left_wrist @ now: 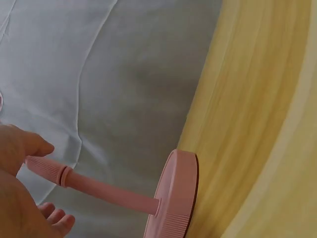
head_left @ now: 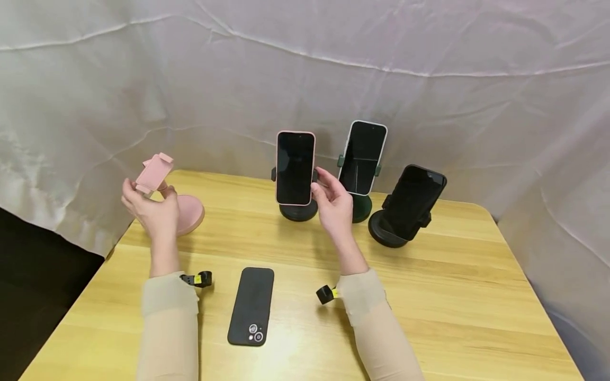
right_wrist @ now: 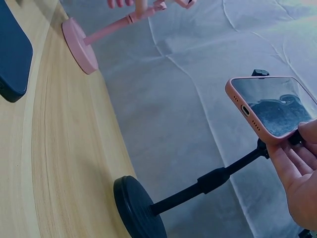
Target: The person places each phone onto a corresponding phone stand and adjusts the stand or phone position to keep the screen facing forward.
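Note:
My left hand holds the pink phone stand near the top of its neck, just below the clamp. That clamp carries no phone and tilts up at the table's back left. The stand's round base also shows in the left wrist view. With my right hand, I pinch the side of the clamp on a black phone stand, at the right edge of a pink-cased phone. This phone sits upright in the clamp, screen towards me. In the right wrist view, the thumb lies by the phone's edge and the fingers behind it.
Right of my right hand, a white-cased phone stands in a dark green stand. Farther right, a black phone leans in another black stand. A dark phone lies face down between my forearms. Grey cloth hangs behind the table.

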`<state>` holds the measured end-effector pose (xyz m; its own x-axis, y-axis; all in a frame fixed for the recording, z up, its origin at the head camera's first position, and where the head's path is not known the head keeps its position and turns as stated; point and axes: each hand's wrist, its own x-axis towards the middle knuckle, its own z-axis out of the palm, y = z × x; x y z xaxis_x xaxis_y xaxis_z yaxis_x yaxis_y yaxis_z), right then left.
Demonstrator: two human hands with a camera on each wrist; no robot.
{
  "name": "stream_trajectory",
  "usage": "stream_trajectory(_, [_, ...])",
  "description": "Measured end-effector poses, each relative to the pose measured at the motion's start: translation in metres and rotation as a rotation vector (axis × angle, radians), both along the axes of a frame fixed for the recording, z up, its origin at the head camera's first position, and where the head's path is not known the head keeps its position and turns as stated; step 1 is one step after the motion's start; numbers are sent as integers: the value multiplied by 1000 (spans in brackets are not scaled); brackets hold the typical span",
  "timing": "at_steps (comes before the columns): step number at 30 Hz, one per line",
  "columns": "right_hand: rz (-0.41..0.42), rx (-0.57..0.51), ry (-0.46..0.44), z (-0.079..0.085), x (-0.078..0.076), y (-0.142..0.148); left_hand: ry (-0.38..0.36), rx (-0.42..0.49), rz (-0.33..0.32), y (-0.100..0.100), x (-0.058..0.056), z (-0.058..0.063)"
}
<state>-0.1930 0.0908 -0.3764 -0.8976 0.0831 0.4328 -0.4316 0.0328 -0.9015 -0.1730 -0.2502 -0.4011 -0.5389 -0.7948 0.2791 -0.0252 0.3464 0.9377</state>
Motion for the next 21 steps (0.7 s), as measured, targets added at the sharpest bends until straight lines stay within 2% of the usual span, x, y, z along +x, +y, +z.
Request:
stream_trajectory(11, [13,24,-16,1,5,-3,94,-67,80,-7,-7,0])
stream_trajectory(16, [13,26,-9,2,5,-4,130,-48,83,-8,-9,0])
stream_trajectory(21, [16,27,-16,1,4,-5,116,-43,68,-8,-6,0])
